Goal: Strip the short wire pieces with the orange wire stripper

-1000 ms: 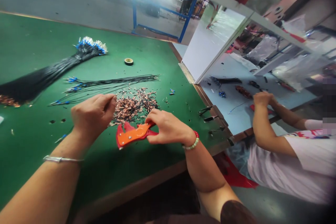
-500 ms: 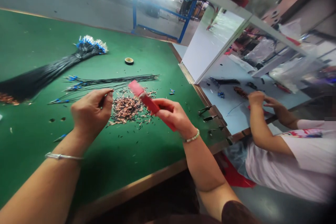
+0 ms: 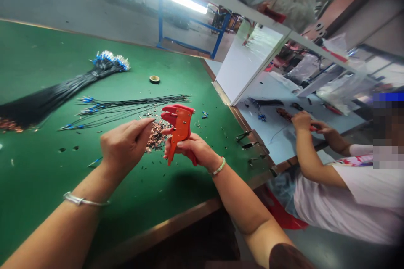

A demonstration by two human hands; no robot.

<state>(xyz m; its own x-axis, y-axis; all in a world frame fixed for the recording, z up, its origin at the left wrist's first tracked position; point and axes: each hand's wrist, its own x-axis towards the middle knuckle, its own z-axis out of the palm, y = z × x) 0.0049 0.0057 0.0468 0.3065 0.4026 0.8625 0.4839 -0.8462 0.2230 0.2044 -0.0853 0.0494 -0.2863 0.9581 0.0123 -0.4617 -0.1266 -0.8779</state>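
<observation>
Head view: one orange wire stripper

Glossy, smooth orange plastic is seen on the wire stripper. From it, bright copper is shown at 9 o'clock by the crimp terminals, smooth blk insul. at 10 o'clock by the wires, polished metal at 7 o'clock by the bangle, and matt green finish by the bench mat. Plain wood is seen at 6 o'clock on the bench edge.

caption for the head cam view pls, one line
Right hand holds an orange wire stripper above copper wire scraps on a green workbench, beside the left hand.
</observation>
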